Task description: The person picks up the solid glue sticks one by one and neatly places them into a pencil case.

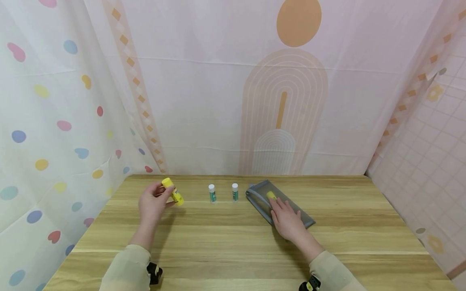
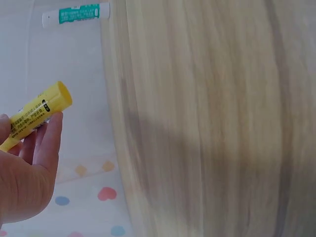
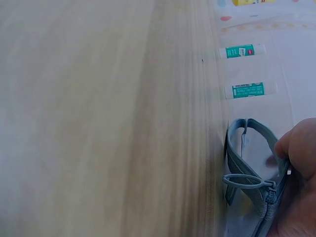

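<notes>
In the head view my left hand (image 1: pixel 152 204) holds a yellow glue stick (image 1: pixel 176 196) above the table, tilted. The left wrist view shows the same glue stick (image 2: pixel 42 111) between thumb and fingers, one end clear of the hand. On the right, my right hand (image 1: pixel 289 222) grips the edge of a grey mesh zipper pouch (image 1: pixel 295 208). Its unzipped mouth (image 3: pixel 256 123) bulges apart in the right wrist view, with a thumb or finger over the rim. A yellow thing (image 1: pixel 271 195), like another glue stick, shows through the mesh near my fingertips.
Two white-capped green glue sticks, one left (image 1: pixel 212 194) and one right (image 1: pixel 235 192), stand upright between the hands near the back of the wooden table (image 1: pixel 225 242). A patterned curtain (image 1: pixel 196 101) hangs behind the table's far edge.
</notes>
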A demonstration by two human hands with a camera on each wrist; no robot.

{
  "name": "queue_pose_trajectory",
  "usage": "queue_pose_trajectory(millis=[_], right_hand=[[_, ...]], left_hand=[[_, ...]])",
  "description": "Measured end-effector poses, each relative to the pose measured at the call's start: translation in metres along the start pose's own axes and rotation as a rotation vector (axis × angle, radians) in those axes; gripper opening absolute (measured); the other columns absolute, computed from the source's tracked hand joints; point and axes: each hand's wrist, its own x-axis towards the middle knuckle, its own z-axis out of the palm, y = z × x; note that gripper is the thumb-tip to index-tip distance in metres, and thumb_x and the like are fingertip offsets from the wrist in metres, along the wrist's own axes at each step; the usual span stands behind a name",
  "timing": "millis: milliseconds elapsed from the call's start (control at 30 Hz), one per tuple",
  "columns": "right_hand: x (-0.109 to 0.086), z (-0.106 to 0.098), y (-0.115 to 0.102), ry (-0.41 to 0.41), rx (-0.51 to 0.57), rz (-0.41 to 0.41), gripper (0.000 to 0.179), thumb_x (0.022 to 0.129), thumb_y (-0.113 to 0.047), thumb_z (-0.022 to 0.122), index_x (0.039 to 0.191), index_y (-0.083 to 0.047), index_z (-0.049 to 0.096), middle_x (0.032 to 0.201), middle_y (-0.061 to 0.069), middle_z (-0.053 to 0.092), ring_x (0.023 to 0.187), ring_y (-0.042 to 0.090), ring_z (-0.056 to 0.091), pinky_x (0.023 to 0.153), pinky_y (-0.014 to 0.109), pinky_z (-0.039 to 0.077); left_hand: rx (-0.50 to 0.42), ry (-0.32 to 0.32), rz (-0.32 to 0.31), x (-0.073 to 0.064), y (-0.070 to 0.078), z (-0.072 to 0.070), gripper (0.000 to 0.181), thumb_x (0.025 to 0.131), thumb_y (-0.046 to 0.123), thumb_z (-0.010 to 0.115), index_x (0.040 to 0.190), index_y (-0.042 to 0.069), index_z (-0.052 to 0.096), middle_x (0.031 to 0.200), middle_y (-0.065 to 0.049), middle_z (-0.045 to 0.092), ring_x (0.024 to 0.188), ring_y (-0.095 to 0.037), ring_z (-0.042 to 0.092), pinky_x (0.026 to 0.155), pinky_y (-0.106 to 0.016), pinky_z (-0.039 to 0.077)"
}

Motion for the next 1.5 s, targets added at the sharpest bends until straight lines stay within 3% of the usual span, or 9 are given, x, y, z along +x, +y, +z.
queue_pose_trajectory(millis=[533, 867, 1333, 1500], right_hand=[[0.0, 0.001, 0.0, 0.0, 0.003, 0.003, 0.044, 0.105, -0.017, 0.046, 0.148, -0.005, 0.044, 0.149, 0.025, 0.041, 0.136, 0.051, 0.033, 0.097, 0.083, 0.025], [0.0, 0.001, 0.0, -0.006, 0.007, 0.009, 0.044, 0.106, -0.018, 0.045, 0.148, -0.005, 0.044, 0.15, 0.025, 0.04, 0.137, 0.051, 0.032, 0.098, 0.083, 0.024], [0.0, 0.001, -0.001, -0.002, 0.0, 0.008, 0.044, 0.106, -0.018, 0.046, 0.148, -0.005, 0.044, 0.149, 0.025, 0.041, 0.136, 0.051, 0.033, 0.098, 0.083, 0.025], [0.0, 0.001, -0.001, -0.004, 0.001, 0.008, 0.044, 0.106, -0.018, 0.045, 0.148, -0.006, 0.044, 0.15, 0.025, 0.04, 0.137, 0.051, 0.032, 0.098, 0.083, 0.024]], left_hand=[[-0.056, -0.103, 0.019, -0.017, 0.004, 0.02, 0.034, 0.094, 0.012, 0.07, 0.121, -0.006, 0.059, 0.097, -0.005, 0.06, 0.079, -0.007, 0.065, 0.07, -0.035, 0.062], [-0.048, -0.149, -0.022, -0.03, 0.009, 0.033, 0.039, 0.094, 0.015, 0.07, 0.126, -0.003, 0.058, 0.103, -0.011, 0.06, 0.082, -0.007, 0.066, 0.069, -0.034, 0.062], [-0.125, -0.209, -0.103, -0.046, 0.009, 0.057, 0.036, 0.094, 0.011, 0.069, 0.123, -0.007, 0.056, 0.101, -0.011, 0.057, 0.081, -0.01, 0.064, 0.067, -0.035, 0.062], [-0.136, -0.234, -0.104, -0.052, 0.007, 0.069, 0.032, 0.094, 0.008, 0.069, 0.119, -0.008, 0.057, 0.1, -0.012, 0.058, 0.081, -0.014, 0.065, 0.069, -0.042, 0.062]])
